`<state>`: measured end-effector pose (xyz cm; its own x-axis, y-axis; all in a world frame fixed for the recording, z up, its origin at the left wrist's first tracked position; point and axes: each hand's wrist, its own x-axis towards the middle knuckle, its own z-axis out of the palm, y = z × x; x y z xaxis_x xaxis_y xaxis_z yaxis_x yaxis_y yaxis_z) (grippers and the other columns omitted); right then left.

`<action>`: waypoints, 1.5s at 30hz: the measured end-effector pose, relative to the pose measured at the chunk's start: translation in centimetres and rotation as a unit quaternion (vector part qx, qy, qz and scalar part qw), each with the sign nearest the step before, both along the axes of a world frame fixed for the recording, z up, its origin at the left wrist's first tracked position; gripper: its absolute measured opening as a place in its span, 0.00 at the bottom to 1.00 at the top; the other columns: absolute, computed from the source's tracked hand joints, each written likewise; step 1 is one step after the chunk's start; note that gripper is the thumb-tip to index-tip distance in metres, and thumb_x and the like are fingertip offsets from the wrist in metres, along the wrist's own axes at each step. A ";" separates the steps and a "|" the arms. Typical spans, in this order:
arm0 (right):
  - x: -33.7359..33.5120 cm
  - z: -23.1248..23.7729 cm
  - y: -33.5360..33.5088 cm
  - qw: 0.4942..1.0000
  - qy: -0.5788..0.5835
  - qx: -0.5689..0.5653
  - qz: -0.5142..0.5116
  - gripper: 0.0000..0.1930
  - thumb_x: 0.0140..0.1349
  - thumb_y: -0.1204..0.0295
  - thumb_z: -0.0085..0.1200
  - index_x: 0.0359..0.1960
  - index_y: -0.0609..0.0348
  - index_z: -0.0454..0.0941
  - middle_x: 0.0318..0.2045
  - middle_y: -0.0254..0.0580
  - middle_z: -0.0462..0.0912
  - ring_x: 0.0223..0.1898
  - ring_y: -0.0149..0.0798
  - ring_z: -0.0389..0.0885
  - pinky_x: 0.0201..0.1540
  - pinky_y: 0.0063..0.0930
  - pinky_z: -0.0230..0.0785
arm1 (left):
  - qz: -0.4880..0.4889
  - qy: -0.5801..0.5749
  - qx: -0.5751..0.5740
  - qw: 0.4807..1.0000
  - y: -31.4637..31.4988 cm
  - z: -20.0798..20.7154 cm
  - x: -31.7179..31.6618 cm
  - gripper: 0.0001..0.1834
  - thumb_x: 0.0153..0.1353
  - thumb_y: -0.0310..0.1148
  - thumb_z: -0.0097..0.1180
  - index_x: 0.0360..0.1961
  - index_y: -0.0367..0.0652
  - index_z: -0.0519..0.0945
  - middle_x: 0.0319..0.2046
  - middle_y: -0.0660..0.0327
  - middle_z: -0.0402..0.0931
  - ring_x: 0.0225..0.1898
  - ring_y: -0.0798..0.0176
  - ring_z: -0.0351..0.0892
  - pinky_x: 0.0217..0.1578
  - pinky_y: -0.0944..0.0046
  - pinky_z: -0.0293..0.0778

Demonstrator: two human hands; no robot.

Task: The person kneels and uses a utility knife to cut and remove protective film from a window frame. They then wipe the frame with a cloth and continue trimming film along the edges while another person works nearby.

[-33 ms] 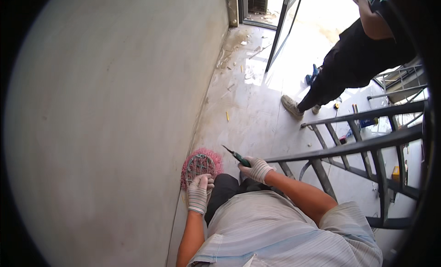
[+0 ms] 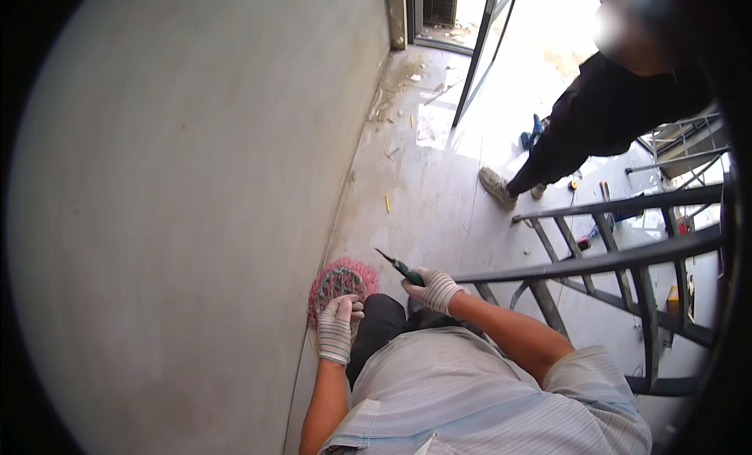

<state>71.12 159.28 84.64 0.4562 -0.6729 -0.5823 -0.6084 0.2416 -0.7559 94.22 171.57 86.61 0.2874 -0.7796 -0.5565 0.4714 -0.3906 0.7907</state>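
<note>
My left hand (image 2: 338, 326), in a striped work glove, is closed in a pinch at the near edge of a round, shaggy pink thing (image 2: 363, 273) with a greenish ring and net-like strands in its middle. What lies between those fingers is too small to make out. In my right hand (image 2: 433, 290), gloved the same way, is a green-handled tool (image 2: 403, 269) with a thin, dark, pointed tip. Its tip points up and to the left, apart from the pink thing, which sits low beside the wall. My fingers are wrapped round its handle.
A plain grey wall (image 2: 196, 220) rises close on my left. To my right a dark ladder (image 2: 580, 267) stretches across the tiled floor (image 2: 435, 204). Another person (image 2: 595, 102) stands at the far right near an open glass door (image 2: 486, 55). Tools and debris lie scattered about.
The other person's upper body has shifted at the upper right. My view has moved slightly; both my hands keep nearly the same pose, the green-handled tool still in the right one.
</note>
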 end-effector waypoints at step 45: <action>-6.6 7.1 -83.8 0.894 0.080 -0.223 -0.380 0.14 0.64 0.60 0.58 0.35 0.59 0.78 0.28 0.51 0.81 0.30 0.51 0.80 0.37 0.40 0.73 | -0.440 -0.158 -0.063 0.882 -99.0 0.5 -4.8 0.16 0.70 0.39 0.55 0.46 0.35 0.80 0.34 0.62 0.80 0.34 0.71 0.76 0.38 0.70 0.75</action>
